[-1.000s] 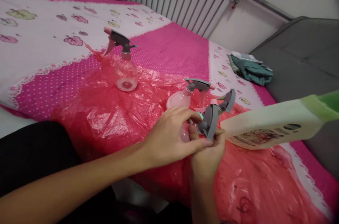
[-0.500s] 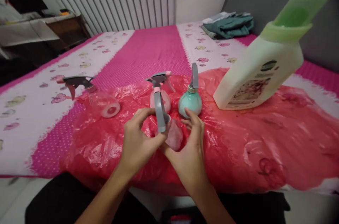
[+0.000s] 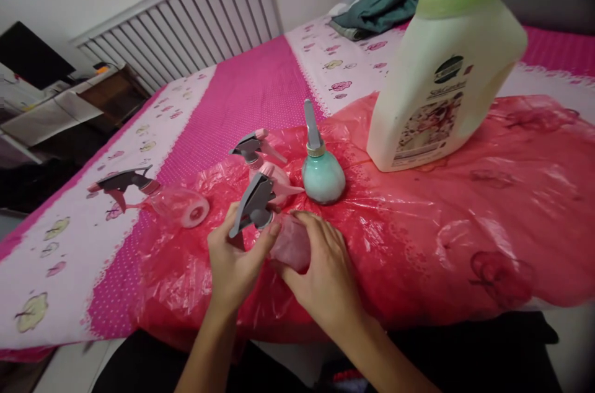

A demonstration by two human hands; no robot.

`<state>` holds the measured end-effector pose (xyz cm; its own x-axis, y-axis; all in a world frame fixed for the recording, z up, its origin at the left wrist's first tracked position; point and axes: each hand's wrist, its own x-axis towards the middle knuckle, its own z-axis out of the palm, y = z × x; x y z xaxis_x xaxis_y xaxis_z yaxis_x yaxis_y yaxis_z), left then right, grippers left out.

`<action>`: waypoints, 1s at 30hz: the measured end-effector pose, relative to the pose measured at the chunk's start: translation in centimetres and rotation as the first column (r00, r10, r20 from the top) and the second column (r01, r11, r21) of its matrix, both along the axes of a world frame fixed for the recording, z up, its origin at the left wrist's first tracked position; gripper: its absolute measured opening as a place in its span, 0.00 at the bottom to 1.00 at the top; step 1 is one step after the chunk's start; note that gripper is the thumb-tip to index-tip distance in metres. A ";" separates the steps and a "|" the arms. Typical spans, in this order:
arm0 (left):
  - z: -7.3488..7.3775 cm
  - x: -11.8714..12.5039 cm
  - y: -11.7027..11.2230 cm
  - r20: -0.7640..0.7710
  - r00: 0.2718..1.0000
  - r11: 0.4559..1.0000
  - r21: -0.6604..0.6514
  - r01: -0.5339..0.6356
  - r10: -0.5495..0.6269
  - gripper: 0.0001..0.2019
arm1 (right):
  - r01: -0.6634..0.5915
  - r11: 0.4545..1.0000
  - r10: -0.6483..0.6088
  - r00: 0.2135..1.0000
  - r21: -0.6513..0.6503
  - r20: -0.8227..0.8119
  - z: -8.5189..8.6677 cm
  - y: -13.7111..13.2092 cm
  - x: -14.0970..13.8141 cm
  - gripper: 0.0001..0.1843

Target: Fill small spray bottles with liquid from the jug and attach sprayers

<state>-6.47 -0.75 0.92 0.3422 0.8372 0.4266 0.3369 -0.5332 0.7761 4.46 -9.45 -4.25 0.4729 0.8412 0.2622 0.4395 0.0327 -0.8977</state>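
Observation:
A pink spray bottle (image 3: pixel 292 245) with a grey trigger head is between my hands, low over the red plastic sheet (image 3: pixel 186 269). My left hand (image 3: pixel 242 256) is closed around its neck and trigger head, the thumb below the head. Fingers of my right hand (image 3: pixel 323 256) wrap the round body from the right. Just behind stand another pink spray bottle (image 3: pixel 279 181), partly covered by the held one, and a teal spray bottle (image 3: pixel 324 177) with a grey trigger. To the left a clear pink spray bottle (image 3: pixel 179 204) lies on its side, its base facing me.
A large white jug (image 3: pixel 432 95) with a green cap stands on the sheet at the right. Folded clothes (image 3: pixel 379 5) lie farther back on the pink patterned bed (image 3: pixel 251 92). A radiator (image 3: pixel 186 18) lines the wall, and a desk with a monitor (image 3: pixel 35 55) is at far left.
The held bottle's trigger head has turned so its nozzle points away and lever to the right. My right hand has closed around the body. The camera view has tilted.

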 end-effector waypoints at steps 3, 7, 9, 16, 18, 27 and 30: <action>0.3 -0.1 0.3 -0.046 0.998 0.997 0.059 0.039 -0.037 0.07 | 0.009 1.000 -0.009 1.000 -0.002 -0.003 0.0 0.1 0.0 0.37; 1.1 -1.3 1.9 -0.073 0.961 0.963 -0.065 0.263 -0.267 0.06 | -0.009 1.000 0.008 0.999 -0.014 -0.042 -0.1 0.1 0.0 0.36; 1.3 -1.8 2.7 -0.026 0.934 0.924 -0.161 0.347 -0.355 0.09 | -0.022 1.000 0.021 0.998 -0.013 -0.063 -0.1 0.0 0.1 0.37; -1.1 -1.4 2.8 0.294 0.921 0.887 -0.305 0.346 -0.257 0.25 | -0.028 0.999 0.027 0.997 -0.022 -0.070 0.0 -0.1 0.3 0.37; -1.9 -1.1 2.5 0.302 0.927 0.903 -0.295 0.312 -0.221 0.22 | -0.029 0.999 0.027 0.997 -0.024 -0.067 0.0 -0.1 0.3 0.36; -0.7 -0.5 3.4 0.186 0.924 0.937 -0.044 0.347 -0.333 0.15 | -0.043 0.999 0.040 0.987 -0.016 -0.155 -0.6 0.5 0.8 0.39; -0.6 -0.6 4.1 0.140 0.918 0.928 0.019 0.373 -0.372 0.14 | -0.096 0.995 0.089 0.941 -0.005 -0.327 -0.3 0.1 2.1 0.50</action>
<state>-7.06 3.30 0.35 0.5676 0.6645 0.4861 0.0040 -0.5926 0.8055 6.57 -9.36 -4.54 0.4494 0.8889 0.0889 0.1182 0.0395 -0.9922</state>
